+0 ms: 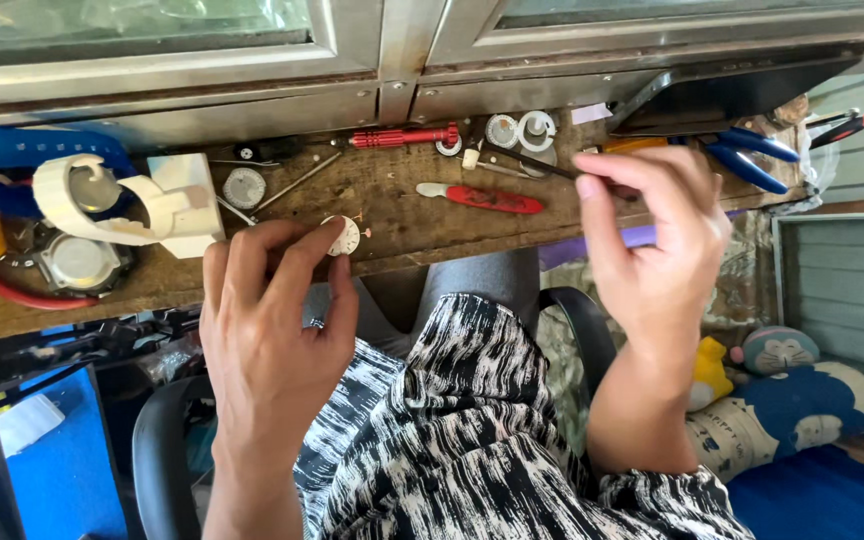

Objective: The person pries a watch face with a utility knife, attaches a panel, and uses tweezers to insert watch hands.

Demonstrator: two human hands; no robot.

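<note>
My left hand (272, 320) pinches a small round white watch dial (345, 237) against the wooden bench (392, 205) with thumb and forefinger. A tiny loose part lies right beside the dial. My right hand (652, 240) is raised over the bench's right side, fingers closed on a thin dark tool (537, 165) whose tip points left. A red-handled tool (482, 198) lies between my hands.
A white watch strap and block (142, 205) and a round metal case (77, 262) sit at left. A red screwdriver (402, 136), white rings (535, 130) and blue-handled pliers (747, 155) lie along the back. A metal cabinet front runs behind the bench.
</note>
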